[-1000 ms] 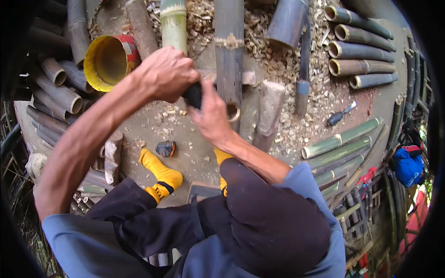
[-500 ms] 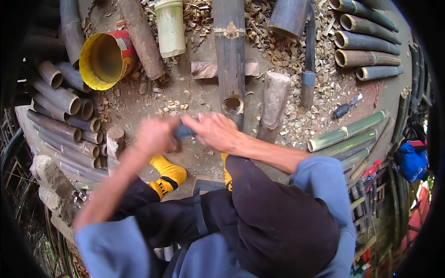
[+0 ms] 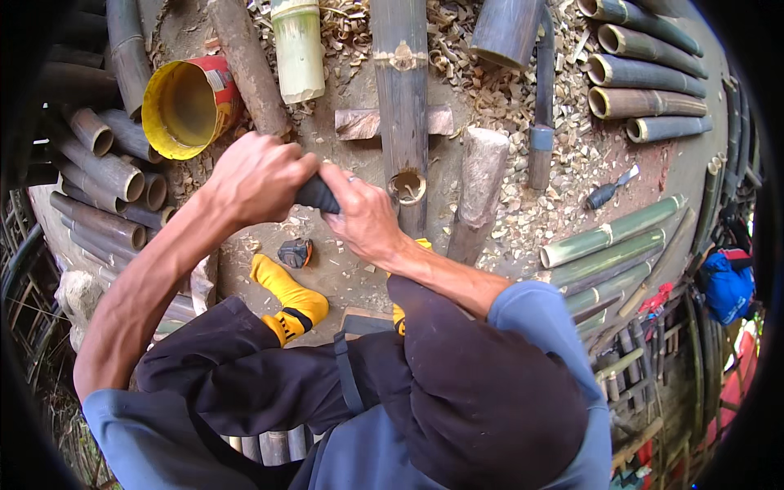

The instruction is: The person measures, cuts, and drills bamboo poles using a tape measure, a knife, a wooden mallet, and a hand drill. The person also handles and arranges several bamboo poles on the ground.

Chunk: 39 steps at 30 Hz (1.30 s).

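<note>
Clasped the dark cylinder in left hand and right hand — probably needed a steady, even squeeze!

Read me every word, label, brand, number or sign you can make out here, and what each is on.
No text reads clearly.
Red-and-yellow bucket: printed side, too small to read.
Yellow sock at picture left: dark marks, too small to read.
Dark grip in left hand and right hand: no lettering visible.
</note>
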Available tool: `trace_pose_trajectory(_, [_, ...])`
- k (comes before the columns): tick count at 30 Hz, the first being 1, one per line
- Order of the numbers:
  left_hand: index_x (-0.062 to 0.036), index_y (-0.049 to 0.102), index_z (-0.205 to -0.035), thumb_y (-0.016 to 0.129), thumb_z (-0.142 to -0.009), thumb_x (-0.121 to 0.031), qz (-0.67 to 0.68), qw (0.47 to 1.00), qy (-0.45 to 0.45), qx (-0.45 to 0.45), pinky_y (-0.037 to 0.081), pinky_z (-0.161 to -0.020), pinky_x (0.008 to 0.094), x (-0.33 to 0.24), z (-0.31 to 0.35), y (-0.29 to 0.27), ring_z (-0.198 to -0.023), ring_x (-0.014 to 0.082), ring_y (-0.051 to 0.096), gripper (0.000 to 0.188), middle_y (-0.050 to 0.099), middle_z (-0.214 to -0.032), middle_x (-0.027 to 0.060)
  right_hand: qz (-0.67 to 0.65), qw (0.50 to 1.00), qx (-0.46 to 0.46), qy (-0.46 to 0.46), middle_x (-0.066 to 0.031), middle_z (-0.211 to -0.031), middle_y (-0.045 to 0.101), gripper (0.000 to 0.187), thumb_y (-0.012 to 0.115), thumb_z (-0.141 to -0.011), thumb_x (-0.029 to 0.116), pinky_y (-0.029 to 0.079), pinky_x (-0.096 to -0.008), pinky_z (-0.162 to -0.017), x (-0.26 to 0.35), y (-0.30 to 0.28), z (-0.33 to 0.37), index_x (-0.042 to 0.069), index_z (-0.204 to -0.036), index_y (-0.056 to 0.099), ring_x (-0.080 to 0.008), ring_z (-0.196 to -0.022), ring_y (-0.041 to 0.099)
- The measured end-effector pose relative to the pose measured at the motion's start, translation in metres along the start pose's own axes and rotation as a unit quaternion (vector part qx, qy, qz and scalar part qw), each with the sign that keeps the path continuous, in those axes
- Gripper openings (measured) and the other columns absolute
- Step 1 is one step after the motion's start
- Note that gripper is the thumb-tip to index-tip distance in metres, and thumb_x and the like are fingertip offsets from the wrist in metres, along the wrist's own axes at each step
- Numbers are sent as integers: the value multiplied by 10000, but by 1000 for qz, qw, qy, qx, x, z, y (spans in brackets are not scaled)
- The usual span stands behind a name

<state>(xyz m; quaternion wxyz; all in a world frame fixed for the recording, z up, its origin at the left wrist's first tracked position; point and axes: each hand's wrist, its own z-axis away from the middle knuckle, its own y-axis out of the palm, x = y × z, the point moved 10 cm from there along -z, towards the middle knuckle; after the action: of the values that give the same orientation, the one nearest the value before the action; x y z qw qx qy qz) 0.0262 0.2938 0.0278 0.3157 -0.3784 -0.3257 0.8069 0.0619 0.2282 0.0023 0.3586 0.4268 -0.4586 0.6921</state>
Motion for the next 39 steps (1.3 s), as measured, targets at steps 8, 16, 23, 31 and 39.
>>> trace_pose_trajectory(8, [-107,643,-876,735,-594,-171,216,913,-345,12,539,-650,420,-39,71,104,-659,351,650,303,657,-730,177,122,938,320,-45,-162,-772,632,306,570,-790,107,530,-470,-577,-17,38,36,98,-1075,458,-361,-729,663])
trace_pose_trajectory(16, [-30,614,-1000,680,-662,-122,548,672,-465,-177,514,-625,409,-137,70,176,-623,296,665,357,649,-693,183,264,780,510,-248,-75,-659,658,127,578,-772,136,525,-376,-463,-3,52,90,103,-672,649,-237,-653,677])
trace_pose_trajectory(23, [-51,638,-886,702,-601,-160,343,861,-350,-135,538,-625,406,-26,86,124,-596,319,650,312,651,-681,178,209,931,260,-148,-123,-700,640,164,587,-762,106,535,-421,-548,5,42,14,101,-926,598,-312,-677,667])
trace_pose_trajectory(31, [-80,617,-761,661,-587,-89,-37,998,-48,28,526,-545,386,-11,-32,-23,-595,267,648,180,652,-689,114,67,989,-121,-43,-160,-729,614,268,583,-705,-28,535,-424,-560,-1,-52,-6,44,-935,466,-339,-660,647])
trace_pose_trajectory(39, [-54,702,-864,696,-576,-181,398,821,-380,-154,523,-678,383,-39,85,142,-638,251,650,315,669,-724,173,220,906,353,-82,-140,-747,634,234,561,-780,111,533,-459,-591,-5,39,14,78,-1011,556,-331,-690,654])
